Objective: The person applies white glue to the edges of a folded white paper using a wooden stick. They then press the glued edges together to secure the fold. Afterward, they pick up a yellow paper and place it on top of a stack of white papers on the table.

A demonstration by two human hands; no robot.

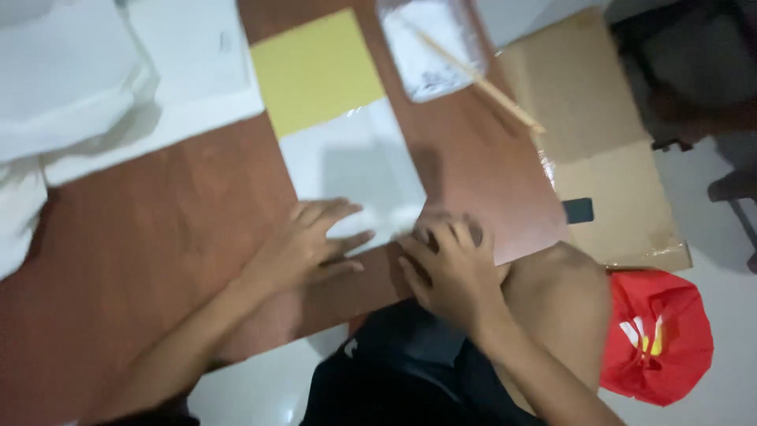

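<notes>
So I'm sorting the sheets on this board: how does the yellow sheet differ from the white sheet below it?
The yellow sheet is plain yellow; the white sheet is pale with a greyish patch. The yellow sheet lies at the board's far end, untouched; the white sheet lies nearer, with the left hand pressing its near edge and the right hand at its near corner. Both lie flat on the brown board, edge to edge at the same tilt.

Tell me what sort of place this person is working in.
Probably a room at home, used for paper craft on the floor. A low brown board carries a yellow sheet and clear plastic sleeve, with flattened cardboard and a red bag on pale tiles.
</notes>
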